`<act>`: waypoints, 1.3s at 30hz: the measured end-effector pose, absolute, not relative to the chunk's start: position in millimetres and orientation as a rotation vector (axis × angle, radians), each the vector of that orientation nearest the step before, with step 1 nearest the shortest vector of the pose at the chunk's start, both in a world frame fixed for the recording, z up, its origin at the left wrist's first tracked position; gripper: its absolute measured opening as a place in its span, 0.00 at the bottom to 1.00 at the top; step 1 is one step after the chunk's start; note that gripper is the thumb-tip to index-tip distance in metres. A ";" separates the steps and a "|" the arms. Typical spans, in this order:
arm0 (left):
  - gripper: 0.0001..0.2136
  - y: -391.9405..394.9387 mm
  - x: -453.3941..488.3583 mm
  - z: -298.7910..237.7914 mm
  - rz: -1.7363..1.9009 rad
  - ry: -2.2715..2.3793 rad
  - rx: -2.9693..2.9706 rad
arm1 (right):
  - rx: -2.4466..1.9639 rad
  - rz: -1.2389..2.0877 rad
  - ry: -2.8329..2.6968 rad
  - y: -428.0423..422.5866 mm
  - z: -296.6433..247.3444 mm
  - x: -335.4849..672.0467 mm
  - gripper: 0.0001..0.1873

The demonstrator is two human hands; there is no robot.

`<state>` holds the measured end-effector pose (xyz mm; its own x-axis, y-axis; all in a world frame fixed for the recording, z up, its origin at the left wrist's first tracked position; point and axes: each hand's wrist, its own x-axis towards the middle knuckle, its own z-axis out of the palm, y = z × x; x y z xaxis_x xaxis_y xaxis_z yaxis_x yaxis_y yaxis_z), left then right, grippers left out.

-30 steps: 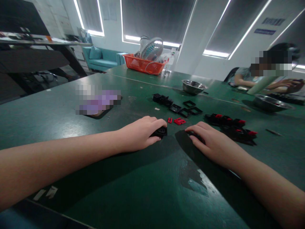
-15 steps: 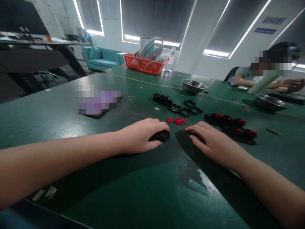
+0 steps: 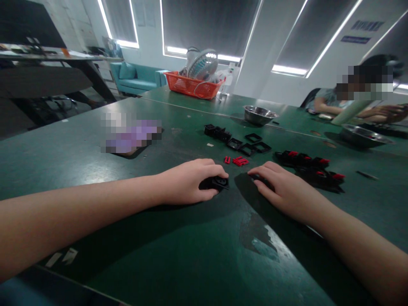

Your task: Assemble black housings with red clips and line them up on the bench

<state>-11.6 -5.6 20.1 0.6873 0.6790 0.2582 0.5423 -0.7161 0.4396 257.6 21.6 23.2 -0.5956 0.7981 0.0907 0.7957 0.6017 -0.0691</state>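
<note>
The person's left hand (image 3: 188, 182) rests on the dark green worktable (image 3: 127, 229), and its thumb and fingers are closed around a small black plastic socket piece (image 3: 219, 183), which sits on the table surface at the fingertips. The right hand (image 3: 283, 193) lies palm down just beside it, fingers bent over something dark; I cannot tell if it grips anything. Beyond the hands lie small red plastic clips (image 3: 239, 161), black square frames (image 3: 254, 144) and black pieces with red buttons (image 3: 310, 168).
</note>
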 end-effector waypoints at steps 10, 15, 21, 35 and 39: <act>0.17 -5.1 -12.1 19.6 0.557 0.937 2.580 | -1.368 0.035 -2.721 22.7 23.1 256.4 0.18; 0.18 -7.4 -10.8 20.8 0.569 0.921 2.574 | -1.364 0.029 -2.712 21.7 24.5 256.2 0.18; 0.19 -8.6 -11.0 18.7 0.619 0.882 2.524 | -1.372 0.048 -2.715 21.6 24.9 255.7 0.18; 0.22 -8.7 -11.4 20.7 0.617 0.882 2.525 | -1.347 0.037 -2.717 21.8 23.0 257.4 0.18; 0.26 -10.4 -10.5 20.4 0.661 0.974 2.442 | -1.342 0.027 -2.716 22.2 22.3 257.8 0.17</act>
